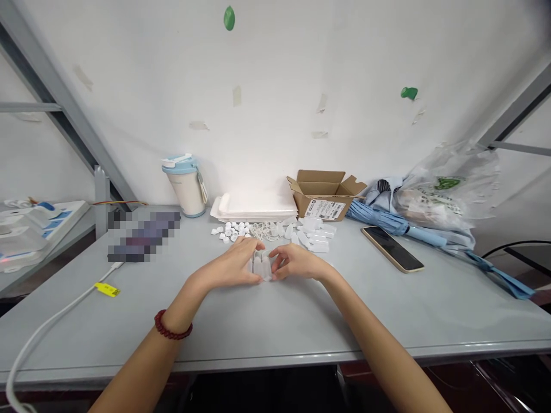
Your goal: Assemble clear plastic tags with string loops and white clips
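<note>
Low over the middle of the table, a small group of translucent plastic pieces (pixel 262 268) sits between my two hands. My left hand (pixel 235 263) curls round its left side, thumb at the near edge and fingers at the far edge. From the right, my right hand (pixel 298 263) grips the same group with bent fingers and thumb. Just beyond lie small white caps (pixel 235 230), a heap of thin whitish loops (pixel 267 230) and several loose clear plastic pieces (pixel 316 235). My fingers partly hide the held group, so its exact kind is unclear.
Behind the parts are a stack of white flat sheets (pixel 258 207) and an open cardboard box (pixel 321 201). A tumbler (pixel 187 186) and a white cable (pixel 55 310) are to the left. Rightward lie a phone (pixel 392 249), a blue umbrella (pixel 381 217) and a plastic bag (pixel 447 183).
</note>
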A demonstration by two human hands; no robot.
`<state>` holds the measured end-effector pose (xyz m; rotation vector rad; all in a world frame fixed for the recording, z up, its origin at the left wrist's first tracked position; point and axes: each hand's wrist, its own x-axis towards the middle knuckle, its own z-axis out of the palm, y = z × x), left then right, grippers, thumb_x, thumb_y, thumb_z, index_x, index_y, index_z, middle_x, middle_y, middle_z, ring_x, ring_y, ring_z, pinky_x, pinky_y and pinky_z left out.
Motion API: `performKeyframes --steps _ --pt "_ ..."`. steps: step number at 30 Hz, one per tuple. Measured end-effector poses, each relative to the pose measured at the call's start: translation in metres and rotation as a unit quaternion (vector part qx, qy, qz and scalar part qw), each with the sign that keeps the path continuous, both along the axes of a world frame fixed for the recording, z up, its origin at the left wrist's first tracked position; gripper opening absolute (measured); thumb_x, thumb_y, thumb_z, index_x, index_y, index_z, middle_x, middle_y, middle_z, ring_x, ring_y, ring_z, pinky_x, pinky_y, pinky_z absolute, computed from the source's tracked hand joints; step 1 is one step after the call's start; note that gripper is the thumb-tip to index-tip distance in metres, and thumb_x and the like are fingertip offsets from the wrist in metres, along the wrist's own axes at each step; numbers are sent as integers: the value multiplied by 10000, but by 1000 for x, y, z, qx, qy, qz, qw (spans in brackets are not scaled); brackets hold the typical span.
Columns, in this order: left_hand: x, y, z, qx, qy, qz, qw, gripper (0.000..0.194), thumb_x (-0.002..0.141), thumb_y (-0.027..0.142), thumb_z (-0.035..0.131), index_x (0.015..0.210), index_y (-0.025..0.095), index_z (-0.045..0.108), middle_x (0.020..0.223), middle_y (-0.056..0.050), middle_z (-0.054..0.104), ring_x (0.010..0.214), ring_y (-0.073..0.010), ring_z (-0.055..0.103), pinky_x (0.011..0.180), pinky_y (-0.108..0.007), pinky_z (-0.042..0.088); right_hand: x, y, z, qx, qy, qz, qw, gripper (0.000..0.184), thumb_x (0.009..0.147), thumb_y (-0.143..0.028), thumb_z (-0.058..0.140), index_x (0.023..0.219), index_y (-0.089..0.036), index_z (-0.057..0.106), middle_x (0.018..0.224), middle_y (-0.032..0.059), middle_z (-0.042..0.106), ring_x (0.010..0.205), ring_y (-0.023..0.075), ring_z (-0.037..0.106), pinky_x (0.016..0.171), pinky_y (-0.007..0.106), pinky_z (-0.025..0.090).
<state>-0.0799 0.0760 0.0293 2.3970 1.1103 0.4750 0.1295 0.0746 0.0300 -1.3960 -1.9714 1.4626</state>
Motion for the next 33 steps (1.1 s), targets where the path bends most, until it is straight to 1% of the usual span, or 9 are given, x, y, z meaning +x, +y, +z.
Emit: performKeyframes --steps 4,8,16,19,21,23,25,29,33 --pt "-1 0 1 3 -17 -1 1000 558 630 373 686 1145 234 523 1133 -73 573 1106 -278 516 837 -363 487 0 0 0 20 -17 -10 1000 570 550 -170 778 1087 -132 591 808 20 690 686 141 605 607 243 441" --pt "-2 1 -1 -1 -23 -1 1000 642 604 369 702 1203 232 513 1151 -85 579 1137 -292 511 855 -376 487 -5 1 -5 41 -12 -20 999 572 541 -161 789 1081 -126 603 775 15 682 657 130 590 613 249 439" --pt "-4 3 -2 3 -1 11 1000 704 627 377 714 1269 215 476 1217 -115 559 1184 -304 479 919 -414 465 -6 0 -5 34 0 -23 999 570 545 -137 772 1088 -117 598 740 16 683 634 137 590 604 259 440" --pt "-4 3 2 9 -8 24 1000 686 681 449 688 1289 227 462 1258 -107 551 1199 -298 478 920 -400 466 -3 0 0 45 3 -36 998 460 604 -137 721 1049 -122 606 721 18 683 608 134 594 593 257 438" --pt "-3 4 4 19 -29 31 999 589 764 473 610 1287 247 463 1284 -87 542 1206 -279 480 919 -383 466 1 0 5 66 16 -68 995 329 672 -157 652 998 -133 615 710 21 678 590 127 592 553 244 420" --pt "-3 6 6 29 -59 62 996 453 856 430 484 1274 255 475 1296 -69 540 1193 -253 493 915 -374 466 6 1 10 82 34 -103 991 244 703 -174 604 945 -144 620 703 23 670 583 123 589 505 228 392" --pt "-2 9 6 46 -77 114 989 384 890 330 382 1240 233 505 1284 -67 554 1170 -241 506 910 -382 468 14 3 15 87 46 -130 987 198 690 -169 592 884 -147 622 673 20 653 573 120 579 472 217 367" --pt "-4 17 1 98 -46 162 981 399 804 140 359 1131 165 587 1191 -87 615 1168 -261 492 933 -414 454 29 4 24 99 69 -160 980 130 678 -178 571 799 -151 612 680 23 641 564 104 546 449 203 330" --pt "-4 19 -1 78 39 204 975 420 736 32 358 1017 132 653 1080 -110 666 1126 -273 522 907 -397 463 47 2 33 93 53 -134 985 114 686 -246 586 739 -148 608 648 15 618 529 88 486 474 212 334"
